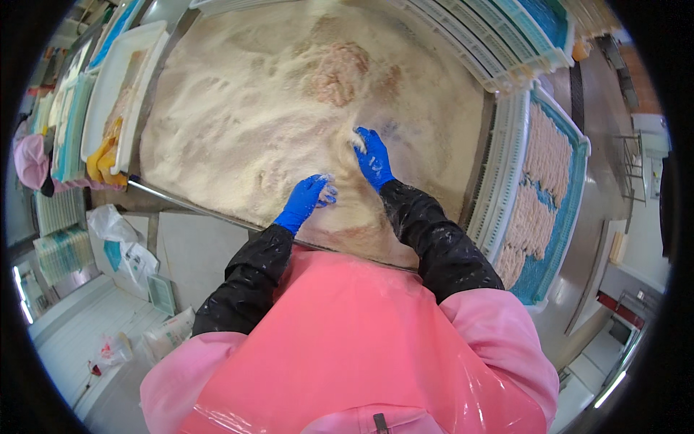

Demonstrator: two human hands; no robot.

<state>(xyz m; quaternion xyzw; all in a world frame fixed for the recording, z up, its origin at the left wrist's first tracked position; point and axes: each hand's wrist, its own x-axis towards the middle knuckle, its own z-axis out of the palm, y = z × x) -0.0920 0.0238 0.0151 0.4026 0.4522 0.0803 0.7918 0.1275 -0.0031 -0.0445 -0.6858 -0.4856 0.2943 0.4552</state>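
A wide metal-edged table holds a thick bed of pale cream crumbs. My left hand, in a blue glove, is low over the crumbs near the front edge, its crumb-dusted fingers apart and slightly bent. Farther in and to the right, my right hand, also gloved in blue, curls its fingers and thumb around something pale and crumb-covered, too small to make out. Beyond it, a heap of pale pink, raw-looking pieces lies partly dusted in the crumbs.
At right, a blue-lined white tray holds rows of pale coated strips. Stacked white trays line the far right side. A white tub stands at left, beside another person's yellow-gloved hand. Plastic bags lie at lower left.
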